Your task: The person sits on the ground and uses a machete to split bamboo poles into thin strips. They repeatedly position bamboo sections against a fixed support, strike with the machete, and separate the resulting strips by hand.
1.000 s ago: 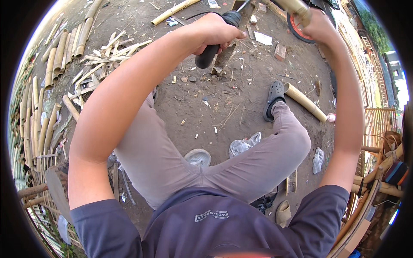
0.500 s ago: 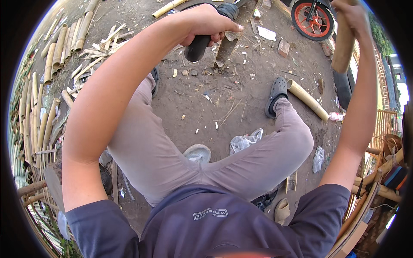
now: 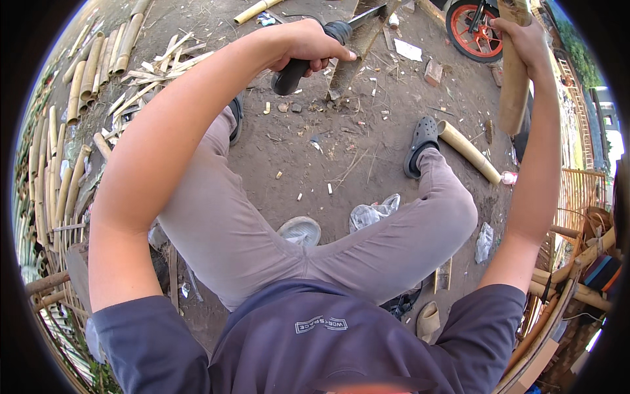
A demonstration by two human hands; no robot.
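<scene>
My left hand is wrapped around the black handle of a knife, its thumb stretched to the right. Beyond the fist, the metal blade shows near the top edge, by a long split bamboo piece that stands up from the ground; whether they touch I cannot tell. At the upper right my right hand grips a thick length of bamboo, raised and roughly upright. Its top end runs out of the picture.
Cut bamboo lengths and thin split strips lie at the left. A bamboo tube rests beside my right shoe. A red-rimmed wheel, a brick and clear plastic bags are around.
My right hand has come down and left with the bamboo length. The left hand has shifted slightly left and down, and the knife's blade now shows. More of the split bamboo piece is visible.
</scene>
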